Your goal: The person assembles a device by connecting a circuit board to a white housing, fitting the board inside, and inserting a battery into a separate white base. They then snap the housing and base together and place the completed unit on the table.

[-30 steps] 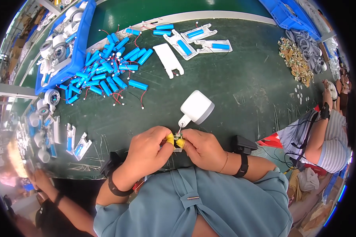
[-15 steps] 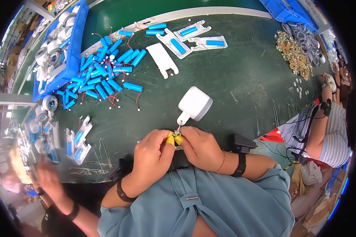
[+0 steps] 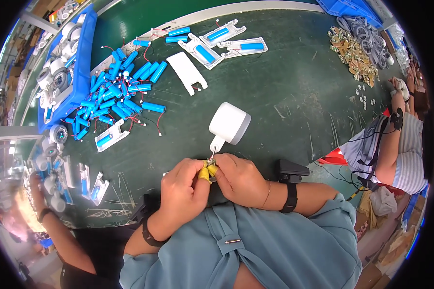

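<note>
Close to my body, my left hand (image 3: 182, 185) and my right hand (image 3: 243, 179) meet, with thumbs and fingertips pinched together. Between them is a small circuit board (image 3: 211, 163), mostly covered by my fingers. Yellow finger covers (image 3: 205, 173) wrap some of my fingertips. Thin wires run from the board to the stem of a rounded white device head (image 3: 229, 123) with a grey rim, which lies on the table just beyond my hands. Details of the board and wire ends are too small to make out.
Blue cylindrical batteries (image 3: 115, 91) with red leads are heaped at left, beside a blue crate (image 3: 84, 67) of white parts. White housings (image 3: 241, 46) with batteries lie at the back. Circuit boards (image 3: 352, 55) and grey rings (image 3: 366, 36) are piled far right. Co-workers sit at both sides.
My hands keep their pinch on the board. A white housing with a battery now lies nearer the battery heap at left. The left co-worker's hand has moved farther left. The view has shifted slightly.
</note>
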Tool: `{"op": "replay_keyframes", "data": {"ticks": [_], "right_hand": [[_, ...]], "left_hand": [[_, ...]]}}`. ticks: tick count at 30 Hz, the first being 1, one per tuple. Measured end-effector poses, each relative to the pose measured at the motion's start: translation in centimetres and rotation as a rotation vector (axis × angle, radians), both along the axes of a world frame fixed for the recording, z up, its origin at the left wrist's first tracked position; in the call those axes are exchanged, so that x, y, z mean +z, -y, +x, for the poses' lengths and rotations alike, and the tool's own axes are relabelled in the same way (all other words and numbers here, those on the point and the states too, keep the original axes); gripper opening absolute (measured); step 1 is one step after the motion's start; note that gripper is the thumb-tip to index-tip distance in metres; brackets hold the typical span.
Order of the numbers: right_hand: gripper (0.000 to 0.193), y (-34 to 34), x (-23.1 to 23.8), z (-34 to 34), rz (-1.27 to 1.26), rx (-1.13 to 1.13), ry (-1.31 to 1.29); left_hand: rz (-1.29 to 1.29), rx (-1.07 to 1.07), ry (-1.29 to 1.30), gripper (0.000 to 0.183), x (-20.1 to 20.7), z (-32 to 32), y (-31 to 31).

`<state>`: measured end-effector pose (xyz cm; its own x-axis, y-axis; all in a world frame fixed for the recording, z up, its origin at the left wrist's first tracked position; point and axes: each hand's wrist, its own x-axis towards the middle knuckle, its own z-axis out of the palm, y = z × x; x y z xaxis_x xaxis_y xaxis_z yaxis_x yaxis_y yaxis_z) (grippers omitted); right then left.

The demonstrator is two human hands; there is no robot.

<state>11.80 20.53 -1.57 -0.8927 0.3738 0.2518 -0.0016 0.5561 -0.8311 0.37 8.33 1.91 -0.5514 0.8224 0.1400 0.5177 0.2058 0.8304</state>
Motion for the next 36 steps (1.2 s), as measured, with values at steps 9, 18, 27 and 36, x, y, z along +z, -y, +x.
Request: {"op": "replay_keyframes", "data": {"ticks": [9, 18, 27, 36], "right_hand": [[0.017, -0.3, 0.7, 0.2, -0.088, 0.021, 0.008], [0.023, -0.1, 0.0, 0.3, -0.023, -0.018, -0.04], [0.02, 0.0, -0.9, 0.4, -0.018, 0.013, -0.024], [0.013, -4.3, 1.4, 0.8, -0.136, 0.294, 0.146]], "left_hand": [[-0.129, -0.051, 0.117, 0.028, 0.7, -1.2, 0.5], [-0.126, -0.101, -0.084, 0.029, 0.3, -1.2, -0.1], [-0.146, -0.098, -0.096, 0.025, 0.5, -1.0, -0.5], [-0.23, -0.097, -0.134, 0.02, 1.5, -2.3, 0.7]]}}
